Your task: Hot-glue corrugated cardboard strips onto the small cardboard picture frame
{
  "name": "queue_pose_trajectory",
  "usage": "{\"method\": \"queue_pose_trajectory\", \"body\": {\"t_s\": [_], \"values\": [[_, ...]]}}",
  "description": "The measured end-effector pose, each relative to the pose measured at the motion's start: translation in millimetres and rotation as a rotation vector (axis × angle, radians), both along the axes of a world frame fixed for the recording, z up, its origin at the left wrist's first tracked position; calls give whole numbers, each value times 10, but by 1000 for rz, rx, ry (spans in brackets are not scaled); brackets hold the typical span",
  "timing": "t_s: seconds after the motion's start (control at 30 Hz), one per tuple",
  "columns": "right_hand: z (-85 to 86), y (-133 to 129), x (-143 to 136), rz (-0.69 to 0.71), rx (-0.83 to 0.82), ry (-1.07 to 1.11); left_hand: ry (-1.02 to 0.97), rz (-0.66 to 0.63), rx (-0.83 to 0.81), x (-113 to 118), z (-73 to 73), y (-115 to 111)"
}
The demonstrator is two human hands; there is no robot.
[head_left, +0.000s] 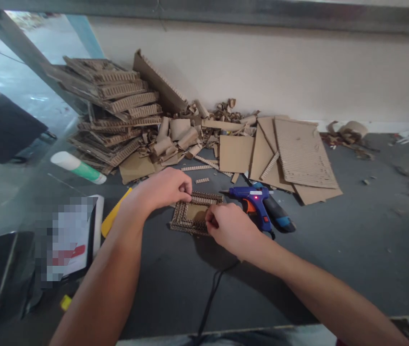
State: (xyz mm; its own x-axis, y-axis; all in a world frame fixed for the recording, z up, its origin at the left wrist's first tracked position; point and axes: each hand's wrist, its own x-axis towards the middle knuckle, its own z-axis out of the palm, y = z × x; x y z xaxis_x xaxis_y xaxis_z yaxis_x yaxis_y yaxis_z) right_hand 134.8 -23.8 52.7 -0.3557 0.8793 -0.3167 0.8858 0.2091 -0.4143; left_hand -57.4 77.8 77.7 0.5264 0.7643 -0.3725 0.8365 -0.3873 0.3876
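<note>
A small rectangular corrugated cardboard frame (181, 222) with stepped, layered walls lies on the dark table, its flat tan bottom showing in the middle. My left hand (164, 188) is at its far left corner, fingers curled and pinched together near the end of a strip along the far wall. Over the right side is my right hand (234, 229), thumb and forefinger pressed together. What either pinch holds is hidden. Just right of the frame, a blue hot glue gun (253, 198) with an orange trigger and a lit red light lies on its side, nozzle pointing left.
Stacked cardboard frames (118, 103) stand back left, beside curled cardboard scraps (179, 134). Corrugated sheets (303, 154) lie back right. A black-and-blue tool handle (280, 216) lies behind the glue gun. Leftward are a white-green tube (78, 166), yellow tool (115, 214) and tablet (71, 238). A cable (213, 290) runs frontward.
</note>
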Motion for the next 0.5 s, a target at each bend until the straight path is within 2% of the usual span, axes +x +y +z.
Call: {"method": "queue_pose_trajectory", "body": {"t_s": [0.1,0.2,0.33,0.5], "values": [[21,-3,13,1,-11,-3,12,-45,-54,102,-24,-48],[42,35,42,12,-10,35,36,-64,-31,167,-36,-83],[12,129,60,-5,144,65,69,-65,2,190,-43,-107],[-120,153,-3,31,270,-51,145,-38,10,209,-41,-127]]}}
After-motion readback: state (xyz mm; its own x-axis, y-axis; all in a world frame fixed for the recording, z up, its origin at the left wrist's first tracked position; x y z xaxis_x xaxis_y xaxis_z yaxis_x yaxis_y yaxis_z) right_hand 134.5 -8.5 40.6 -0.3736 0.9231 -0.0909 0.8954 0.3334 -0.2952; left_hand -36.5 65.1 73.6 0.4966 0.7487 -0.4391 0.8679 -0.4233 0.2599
